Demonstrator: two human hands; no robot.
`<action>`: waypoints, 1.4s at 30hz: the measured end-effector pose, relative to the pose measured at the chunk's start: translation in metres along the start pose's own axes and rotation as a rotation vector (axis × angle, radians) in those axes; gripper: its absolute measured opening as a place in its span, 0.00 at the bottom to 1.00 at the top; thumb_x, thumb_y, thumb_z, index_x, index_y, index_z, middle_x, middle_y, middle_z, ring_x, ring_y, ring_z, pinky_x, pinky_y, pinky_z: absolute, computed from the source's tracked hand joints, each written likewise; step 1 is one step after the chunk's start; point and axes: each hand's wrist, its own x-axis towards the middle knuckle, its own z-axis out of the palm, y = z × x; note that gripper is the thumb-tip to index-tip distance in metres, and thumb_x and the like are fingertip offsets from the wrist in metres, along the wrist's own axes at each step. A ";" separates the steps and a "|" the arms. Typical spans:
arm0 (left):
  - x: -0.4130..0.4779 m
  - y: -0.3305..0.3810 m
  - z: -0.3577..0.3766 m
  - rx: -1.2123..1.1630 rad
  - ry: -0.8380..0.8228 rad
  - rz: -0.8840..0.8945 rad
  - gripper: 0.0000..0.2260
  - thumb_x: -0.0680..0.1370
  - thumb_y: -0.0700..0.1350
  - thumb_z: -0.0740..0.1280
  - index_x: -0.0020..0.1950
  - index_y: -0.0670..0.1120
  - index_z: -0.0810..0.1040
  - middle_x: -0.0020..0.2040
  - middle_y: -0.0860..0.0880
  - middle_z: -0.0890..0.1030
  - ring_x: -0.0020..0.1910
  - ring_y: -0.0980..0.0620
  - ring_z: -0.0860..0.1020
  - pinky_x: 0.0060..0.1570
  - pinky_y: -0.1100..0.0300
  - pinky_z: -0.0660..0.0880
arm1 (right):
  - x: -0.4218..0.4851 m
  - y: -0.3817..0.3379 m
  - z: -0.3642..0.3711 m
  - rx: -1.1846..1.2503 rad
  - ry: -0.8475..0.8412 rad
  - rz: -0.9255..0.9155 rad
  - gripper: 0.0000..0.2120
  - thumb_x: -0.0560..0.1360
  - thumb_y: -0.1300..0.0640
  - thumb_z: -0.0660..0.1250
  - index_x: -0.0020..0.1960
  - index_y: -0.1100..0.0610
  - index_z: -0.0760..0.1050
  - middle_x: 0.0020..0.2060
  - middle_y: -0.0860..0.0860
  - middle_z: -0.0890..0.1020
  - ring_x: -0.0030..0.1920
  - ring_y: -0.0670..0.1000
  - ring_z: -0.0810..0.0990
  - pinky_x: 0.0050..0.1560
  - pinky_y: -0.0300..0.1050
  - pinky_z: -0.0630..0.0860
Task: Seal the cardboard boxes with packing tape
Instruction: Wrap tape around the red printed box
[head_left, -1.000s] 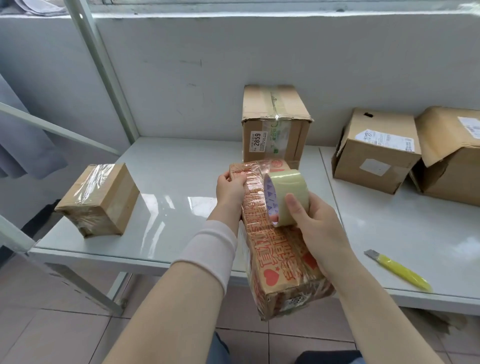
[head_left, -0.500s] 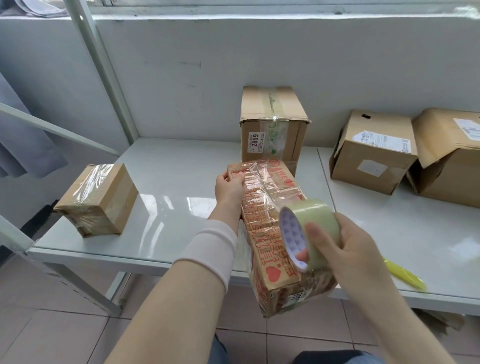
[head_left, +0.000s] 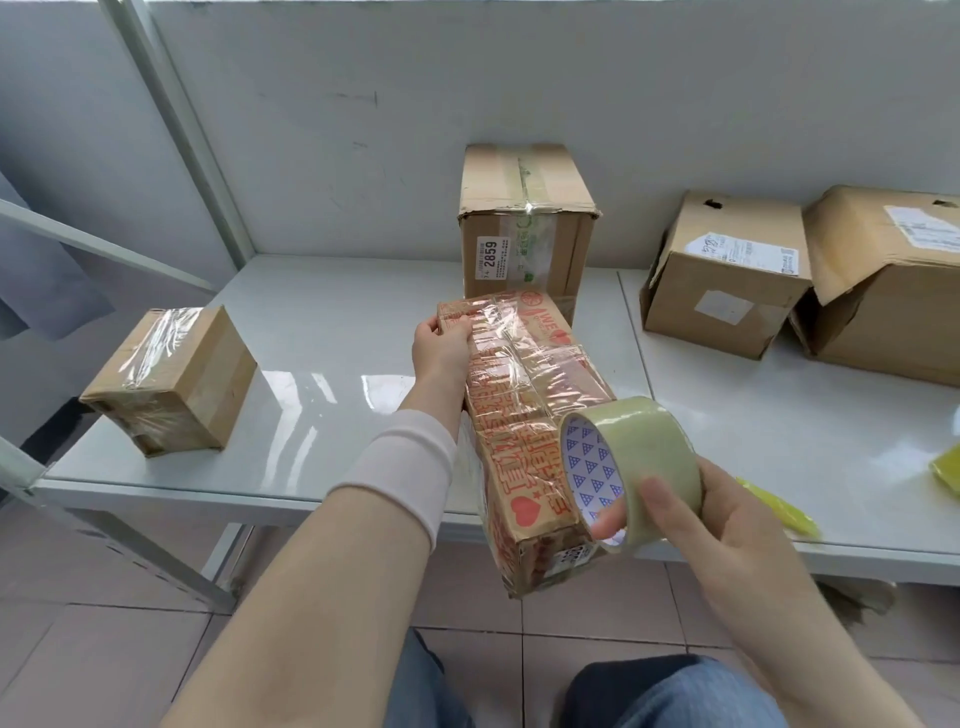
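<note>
A long cardboard box with red print (head_left: 524, 415) lies lengthwise across the front edge of the white table (head_left: 322, 374), its near end hanging over the edge. A strip of clear tape runs along its top. My left hand (head_left: 441, 348) grips the box's far left corner, thumb on top. My right hand (head_left: 691, 514) holds a roll of packing tape (head_left: 631, 462) at the box's near end, fingers curled round the rim. The tape stretches from the roll up the box's top face.
A small taped box (head_left: 171, 379) sits at the table's left. A tall box labelled 2859 (head_left: 524, 223) stands behind by the wall. Two more boxes (head_left: 727, 275) (head_left: 883, 280) lie at the right. A yellow utility knife (head_left: 779, 506) lies near my right hand.
My right hand has pulled the roll from the box's far end toward me to its near end, laying tape along the top. The left hand stays on the far corner.
</note>
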 end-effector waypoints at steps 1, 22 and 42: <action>-0.003 0.002 -0.001 0.068 0.009 0.048 0.19 0.78 0.46 0.65 0.68 0.45 0.68 0.61 0.45 0.77 0.56 0.45 0.78 0.59 0.48 0.75 | -0.001 0.007 0.001 0.007 0.018 -0.033 0.31 0.60 0.28 0.67 0.42 0.56 0.77 0.31 0.51 0.84 0.36 0.44 0.82 0.37 0.28 0.74; -0.032 -0.010 0.011 0.324 -0.249 0.293 0.24 0.79 0.40 0.63 0.74 0.47 0.63 0.71 0.47 0.66 0.66 0.45 0.71 0.65 0.47 0.70 | 0.027 0.027 0.014 0.125 0.100 -0.052 0.15 0.69 0.52 0.61 0.54 0.55 0.73 0.32 0.40 0.83 0.36 0.40 0.82 0.32 0.31 0.76; -0.022 -0.016 0.011 0.303 -0.228 0.259 0.25 0.78 0.41 0.65 0.74 0.50 0.64 0.74 0.46 0.63 0.68 0.43 0.70 0.65 0.46 0.71 | -0.028 0.043 0.014 -0.057 0.215 0.212 0.16 0.65 0.39 0.57 0.43 0.49 0.73 0.28 0.42 0.82 0.30 0.37 0.78 0.26 0.28 0.70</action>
